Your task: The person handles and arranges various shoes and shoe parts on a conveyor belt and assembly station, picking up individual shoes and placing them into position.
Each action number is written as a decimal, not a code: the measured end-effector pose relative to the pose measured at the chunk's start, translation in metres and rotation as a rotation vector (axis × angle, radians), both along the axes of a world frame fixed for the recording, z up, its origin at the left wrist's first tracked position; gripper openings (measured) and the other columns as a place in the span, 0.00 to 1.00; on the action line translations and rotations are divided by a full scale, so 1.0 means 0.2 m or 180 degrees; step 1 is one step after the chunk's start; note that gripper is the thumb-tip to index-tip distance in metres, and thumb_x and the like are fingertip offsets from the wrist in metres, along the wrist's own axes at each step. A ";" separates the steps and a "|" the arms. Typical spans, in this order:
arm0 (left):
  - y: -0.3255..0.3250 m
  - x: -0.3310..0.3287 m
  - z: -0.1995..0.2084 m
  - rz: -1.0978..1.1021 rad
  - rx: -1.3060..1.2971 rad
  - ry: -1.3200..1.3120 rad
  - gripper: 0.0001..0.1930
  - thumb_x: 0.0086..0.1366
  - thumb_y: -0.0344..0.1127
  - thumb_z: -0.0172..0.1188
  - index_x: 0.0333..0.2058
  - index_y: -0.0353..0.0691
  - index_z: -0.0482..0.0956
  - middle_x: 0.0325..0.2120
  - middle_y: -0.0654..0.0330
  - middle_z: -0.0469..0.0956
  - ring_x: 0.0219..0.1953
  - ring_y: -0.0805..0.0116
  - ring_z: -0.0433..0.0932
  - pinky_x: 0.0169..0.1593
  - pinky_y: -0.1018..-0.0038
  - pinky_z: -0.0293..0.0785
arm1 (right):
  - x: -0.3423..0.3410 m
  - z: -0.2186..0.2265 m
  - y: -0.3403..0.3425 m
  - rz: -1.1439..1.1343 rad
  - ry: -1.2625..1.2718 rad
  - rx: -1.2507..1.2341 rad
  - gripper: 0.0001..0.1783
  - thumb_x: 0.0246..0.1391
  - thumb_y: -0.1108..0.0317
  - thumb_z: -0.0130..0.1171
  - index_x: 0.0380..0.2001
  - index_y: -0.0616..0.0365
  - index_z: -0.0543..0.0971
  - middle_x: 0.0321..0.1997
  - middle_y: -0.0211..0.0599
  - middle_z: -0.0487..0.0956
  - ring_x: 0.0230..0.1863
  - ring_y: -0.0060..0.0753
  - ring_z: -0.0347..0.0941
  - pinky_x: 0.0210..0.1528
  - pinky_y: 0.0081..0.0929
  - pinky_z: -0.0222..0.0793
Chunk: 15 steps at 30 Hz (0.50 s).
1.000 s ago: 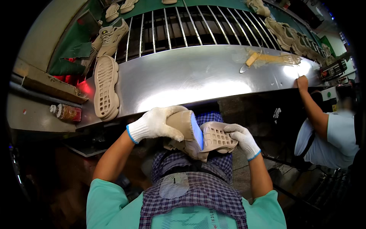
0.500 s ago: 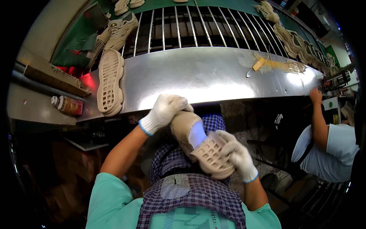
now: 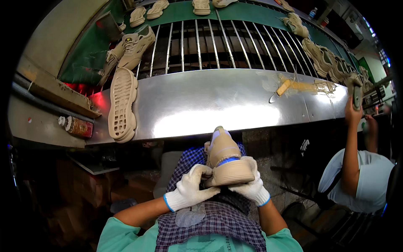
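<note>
Over my lap, a beige shoe upper (image 3: 223,148) points its toe away from me, toward the bench. A beige sole (image 3: 231,173) is against its heel end, with a blue strip showing between the two. My left hand (image 3: 192,189), in a white glove with a blue cuff, is closed on the left side of the sole. On the other side, my gloved right hand (image 3: 252,187) grips the sole's right edge, its fingers partly hidden behind it. A second sole (image 3: 122,107) lies tread up at the left of the metal bench (image 3: 201,98).
Beyond the bench runs a rack of metal rollers (image 3: 197,46). Finished-looking shoes (image 3: 135,49) stand at left, more shoes (image 3: 321,59) at right. An orange-handled blade tool (image 3: 283,87) and a dirty bottle (image 3: 77,127) lie nearby. At right sits a co-worker (image 3: 363,176) holding a shoe.
The upper and sole have turned so the heel faces me. My left hand has moved from the upper down to the sole; my right hand has shifted along it. The co-worker has raised a shoe.
</note>
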<state>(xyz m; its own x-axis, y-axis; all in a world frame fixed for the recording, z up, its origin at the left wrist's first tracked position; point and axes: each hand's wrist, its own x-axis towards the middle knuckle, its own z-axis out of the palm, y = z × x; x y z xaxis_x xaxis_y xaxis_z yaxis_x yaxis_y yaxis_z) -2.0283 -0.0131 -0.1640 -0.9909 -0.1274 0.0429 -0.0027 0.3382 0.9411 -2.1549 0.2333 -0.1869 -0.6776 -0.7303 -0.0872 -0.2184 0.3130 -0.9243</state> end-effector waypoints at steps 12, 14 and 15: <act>-0.04 -0.05 0.09 -0.0090 -0.0198 0.0620 0.32 0.45 0.35 0.85 0.48 0.35 0.78 0.49 0.47 0.78 0.43 0.55 0.85 0.44 0.67 0.86 | -0.10 0.08 -0.11 0.0311 0.1027 -0.0539 0.47 0.33 0.56 0.90 0.53 0.57 0.72 0.52 0.46 0.77 0.53 0.50 0.77 0.56 0.44 0.77; -0.03 -0.02 0.06 -0.0215 -0.0280 0.0734 0.33 0.45 0.34 0.84 0.49 0.35 0.77 0.48 0.47 0.79 0.42 0.54 0.85 0.44 0.66 0.86 | -0.10 0.06 -0.10 0.0362 0.0960 -0.0633 0.47 0.34 0.55 0.90 0.54 0.57 0.71 0.52 0.46 0.77 0.54 0.49 0.76 0.57 0.45 0.76; -0.05 -0.03 0.03 -0.0412 -0.0124 0.0744 0.33 0.45 0.33 0.83 0.49 0.34 0.77 0.45 0.48 0.81 0.43 0.53 0.85 0.45 0.65 0.86 | -0.09 0.04 -0.09 0.0359 0.0833 -0.0686 0.47 0.34 0.55 0.90 0.54 0.58 0.71 0.52 0.46 0.76 0.54 0.48 0.76 0.58 0.45 0.76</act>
